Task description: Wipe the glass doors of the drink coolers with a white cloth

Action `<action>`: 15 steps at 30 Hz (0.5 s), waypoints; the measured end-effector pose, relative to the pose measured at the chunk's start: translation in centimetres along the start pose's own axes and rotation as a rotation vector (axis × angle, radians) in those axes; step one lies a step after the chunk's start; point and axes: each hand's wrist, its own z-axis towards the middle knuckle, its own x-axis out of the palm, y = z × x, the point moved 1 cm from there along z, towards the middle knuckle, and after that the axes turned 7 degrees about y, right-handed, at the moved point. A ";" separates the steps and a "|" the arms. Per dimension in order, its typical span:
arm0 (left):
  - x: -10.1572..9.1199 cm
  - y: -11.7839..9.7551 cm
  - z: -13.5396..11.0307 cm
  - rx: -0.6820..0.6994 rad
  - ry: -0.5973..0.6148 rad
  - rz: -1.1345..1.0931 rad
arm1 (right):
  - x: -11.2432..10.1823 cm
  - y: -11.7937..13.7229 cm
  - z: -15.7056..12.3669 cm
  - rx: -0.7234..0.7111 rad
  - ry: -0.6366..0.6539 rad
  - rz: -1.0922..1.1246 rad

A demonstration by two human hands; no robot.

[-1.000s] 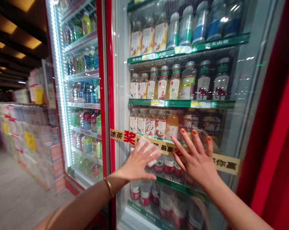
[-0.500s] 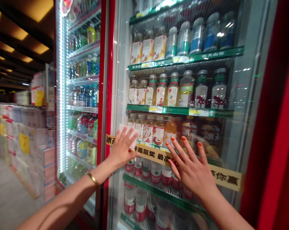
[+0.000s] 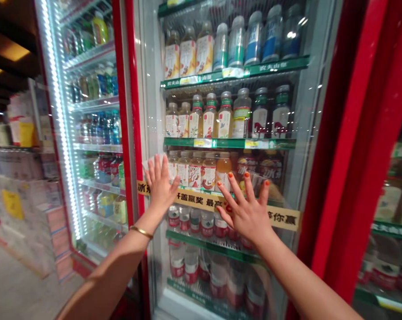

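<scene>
My left hand [image 3: 161, 186] lies flat, fingers spread, over a thin white tissue or cloth [image 3: 145, 165] at the left side of a drinks fridge's glass door [image 3: 312, 129]. A gold bangle [image 3: 141, 231] circles that wrist. Farther right, my right hand [image 3: 249, 215], with orange nails, is spread against the same glass, holding nothing visible. Both hands overlap a yellow strip with black characters [image 3: 196, 200] running across the door. Behind the glass, bottled drinks [image 3: 208, 171] stand in rows on shelves with green edges [image 3: 230, 143].
A red frame [image 3: 340, 155] borders the door on the right, with another fridge's bottles [image 3: 384, 258] beyond it. At left stands a lit fridge [image 3: 97, 146] full of drinks. Stacked cartons [image 3: 27, 213] line the floor farther left.
The view has shifted right, showing more of the right-hand fridge. My left hand has moved up and left on the door with the white tissue or cloth. My right hand stays spread over the strip.
</scene>
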 end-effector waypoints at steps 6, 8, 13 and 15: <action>0.5 -2.5 -2.0 0.713 0.296 0.113 | -2.3 -1.9 -1.1 -0.040 0.028 -0.018; 0.0 -2.0 0.0 0.499 0.203 0.109 | -2.4 -2.9 -1.7 -0.002 -0.017 -0.063; 0.7 -5.3 1.3 0.264 0.052 0.034 | -1.4 -3.9 -2.5 0.023 -0.059 -0.068; 1.7 -7.1 -0.6 0.555 0.150 0.060 | -1.3 -3.8 -2.4 0.028 -0.065 -0.063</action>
